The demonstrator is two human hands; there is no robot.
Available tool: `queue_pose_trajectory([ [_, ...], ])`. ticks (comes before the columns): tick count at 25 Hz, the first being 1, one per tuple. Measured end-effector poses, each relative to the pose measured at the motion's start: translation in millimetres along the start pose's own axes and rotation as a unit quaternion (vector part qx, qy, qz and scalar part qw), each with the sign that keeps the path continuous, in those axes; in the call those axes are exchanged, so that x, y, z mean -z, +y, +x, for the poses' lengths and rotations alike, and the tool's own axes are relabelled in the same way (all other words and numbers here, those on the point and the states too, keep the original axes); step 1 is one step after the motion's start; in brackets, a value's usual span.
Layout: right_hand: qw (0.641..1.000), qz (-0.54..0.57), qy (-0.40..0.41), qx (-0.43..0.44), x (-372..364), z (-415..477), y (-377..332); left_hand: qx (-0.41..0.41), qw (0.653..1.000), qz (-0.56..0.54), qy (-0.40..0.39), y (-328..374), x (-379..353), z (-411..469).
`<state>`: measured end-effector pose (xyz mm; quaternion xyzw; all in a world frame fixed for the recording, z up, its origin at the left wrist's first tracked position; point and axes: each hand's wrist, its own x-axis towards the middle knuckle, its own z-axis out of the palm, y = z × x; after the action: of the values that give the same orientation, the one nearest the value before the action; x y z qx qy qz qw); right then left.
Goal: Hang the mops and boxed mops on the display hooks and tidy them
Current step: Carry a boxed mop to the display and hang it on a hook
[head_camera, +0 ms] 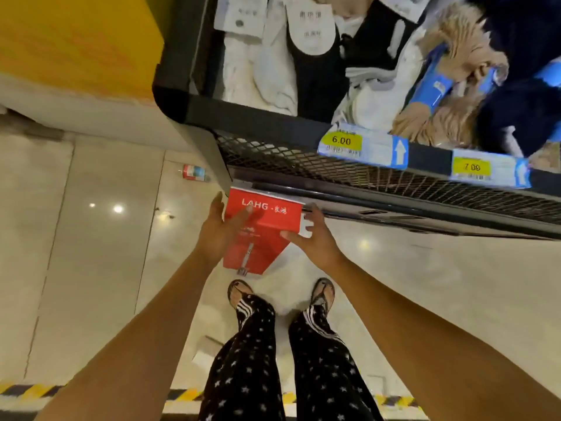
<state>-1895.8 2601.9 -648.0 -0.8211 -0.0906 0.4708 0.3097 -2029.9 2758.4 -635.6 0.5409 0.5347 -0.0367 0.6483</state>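
While the left hand's point(216, 232) fingers point(218, 205) clasp one side of the red mop box point(261, 238), the right hand point(317, 240) grips its white-tabbed edge. The box's long axis points floorward, its top just under the mesh shelf point(303, 165). No hook shows.

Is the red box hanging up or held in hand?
Held: left hand and right hand grip the red box below the shelf.

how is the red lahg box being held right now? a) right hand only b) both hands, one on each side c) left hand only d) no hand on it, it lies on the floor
B: the left hand grips the left side of the red box and the right hand grips its right edge.
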Motion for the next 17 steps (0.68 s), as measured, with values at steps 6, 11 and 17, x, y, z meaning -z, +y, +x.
queue_pose_trajectory([
  [6,0.995,0.064,0.03,0.07,-21,17,4,-0.063,0.997,-0.046,0.009,-28,-9,25],
  [11,0.992,0.072,0.028,0.098,-27,28,12,-0.085,0.993,-0.077,-0.007,-38,-11,38],
  [17,0.985,0.117,0.007,0.127,-40,26,27,-0.102,0.991,-0.091,0.016,-52,-14,28],
])
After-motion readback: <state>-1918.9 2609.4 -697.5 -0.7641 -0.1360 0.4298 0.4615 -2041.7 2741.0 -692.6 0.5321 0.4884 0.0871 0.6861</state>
